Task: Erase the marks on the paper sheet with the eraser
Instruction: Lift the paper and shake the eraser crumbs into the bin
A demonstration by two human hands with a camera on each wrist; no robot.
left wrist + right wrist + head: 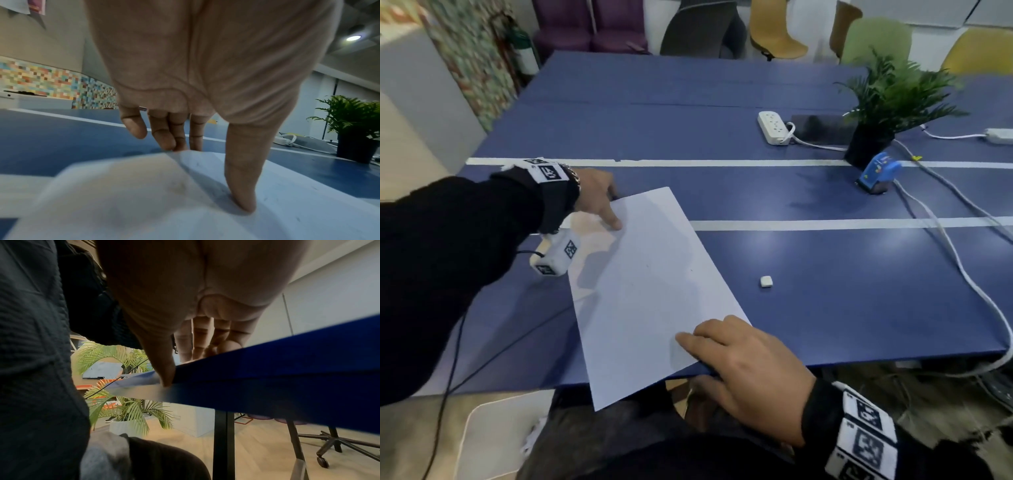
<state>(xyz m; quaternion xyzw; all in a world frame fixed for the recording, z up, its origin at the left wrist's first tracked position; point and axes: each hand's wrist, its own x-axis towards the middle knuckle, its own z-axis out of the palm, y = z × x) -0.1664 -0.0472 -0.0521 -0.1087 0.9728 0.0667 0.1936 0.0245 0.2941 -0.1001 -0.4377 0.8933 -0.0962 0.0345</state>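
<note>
Both hands, fingers relaxed, are pressing the sheet (pixel 647 291): left hand (pixel 595 197) far corner, right hand (pixel 750 373) near corner. Square it fully onto the tabletop (pixel 825 274) before fetching the eraser (pixel 766 281).

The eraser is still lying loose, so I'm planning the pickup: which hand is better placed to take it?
Probably the right hand: the eraser lies right of the paper sheet, on that hand's side. The left hand pins the sheet's far corner across it.

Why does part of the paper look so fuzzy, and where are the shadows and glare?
Left wrist view: the paper sheet blurs near the lens, and the left hand casts a shadow. Head view: soft glare patches on the blue table. Right wrist view: the table edge is smeared.
</note>
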